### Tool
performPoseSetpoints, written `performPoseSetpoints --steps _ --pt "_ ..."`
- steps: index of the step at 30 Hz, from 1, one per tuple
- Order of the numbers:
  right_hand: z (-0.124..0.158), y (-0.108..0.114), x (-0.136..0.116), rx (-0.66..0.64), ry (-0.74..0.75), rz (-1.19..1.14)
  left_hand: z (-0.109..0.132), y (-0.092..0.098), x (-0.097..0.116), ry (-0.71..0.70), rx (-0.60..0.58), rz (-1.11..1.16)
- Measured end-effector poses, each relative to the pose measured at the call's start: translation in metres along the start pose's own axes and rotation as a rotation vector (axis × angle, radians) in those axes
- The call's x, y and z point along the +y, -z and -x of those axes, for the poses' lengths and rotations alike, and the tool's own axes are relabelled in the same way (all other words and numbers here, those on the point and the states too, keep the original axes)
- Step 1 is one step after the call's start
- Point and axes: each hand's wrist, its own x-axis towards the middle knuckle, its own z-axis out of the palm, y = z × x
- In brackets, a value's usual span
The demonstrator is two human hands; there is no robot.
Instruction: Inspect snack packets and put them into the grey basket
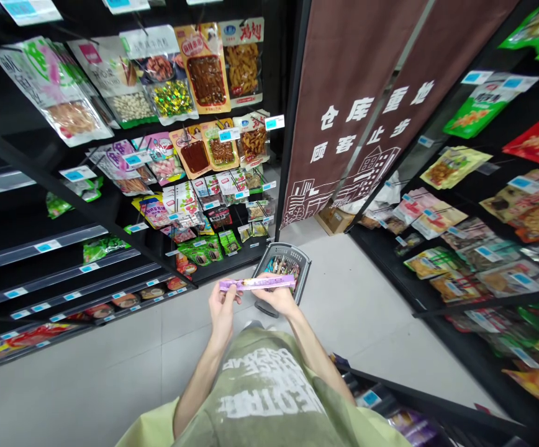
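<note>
A long, slim purple snack packet [256,284] lies level between my two hands, in front of my body. My left hand [223,305] pinches its left end, thumb on the near side. Under and behind its right part, my right hand [279,299] is closed on it, with some fingers hidden. Just beyond my hands, a grey shopping basket [305,259] stands on the floor, partly covered by my right hand and the packet. Small colourful packets [282,261] lie inside it, too small to name.
Hanging snack bags [204,68] fill the left rack, above shelves with price tags. A brown curtain [339,81] with white writing hangs ahead, a cardboard box [335,218] below it. More bagged snacks [441,214] line the right rack. A low shelf [390,397] stands close at my right.
</note>
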Motion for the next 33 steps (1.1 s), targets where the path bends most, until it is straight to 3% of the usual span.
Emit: performPoseSetpoints --steps 8,17,24,29,31,33 --pt "0.001 -0.002 -0.011 -0.043 0.069 -0.009 0.003 -0.002 0.002 0.033 -0.04 0.006" --pt "-0.001 0.001 -0.006 -0.043 0.072 -0.001 0.001 -0.002 -0.001 0.038 -0.042 0.01" --pt "-0.001 -0.004 0.005 0.02 -0.007 -0.126 0.002 -0.002 0.001 -0.037 -0.031 -0.051" --pt "-0.006 -0.004 0.015 0.183 -0.055 -0.164 0.0 0.002 0.003 -0.243 -0.219 -0.356" --pt "-0.008 -0.002 0.015 0.233 -0.067 -0.14 0.0 0.004 0.002 -0.277 -0.299 -0.483" --pt "-0.008 -0.001 0.013 0.258 -0.088 -0.101 0.0 0.004 -0.001 -0.266 -0.307 -0.533"
